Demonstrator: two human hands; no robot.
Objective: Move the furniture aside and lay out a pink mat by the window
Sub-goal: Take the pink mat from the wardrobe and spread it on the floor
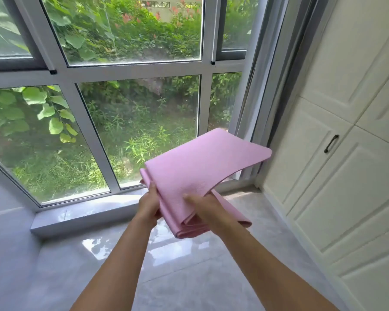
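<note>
Big panes of the window [130, 104] fill most of what I see from the head camera, with greenery beyond the glass and a low sill along its foot. Glossy grey floor [61, 261] in front of it is bare, with no furniture in view, so I judge the clearing part is likely done and this open patch is where the mat goes. White cabinet doors [337, 171] run down my right side, which leaves the space to the left as the roomier direction for unfolding.

I have the pink mat [202, 162] held up in the air over the floor, just short of the sill, folded in several layers. Its top layer has sprung open and sticks out toward the window, probably because nothing pins that free end.

My left hand [147, 204] is closed around the near left edge of the stack, thumb on top, steadying the folds. My right hand [208, 208] is closed over the right side, thumb pressed on the upper surface, well placed to peel that layer away.
</note>
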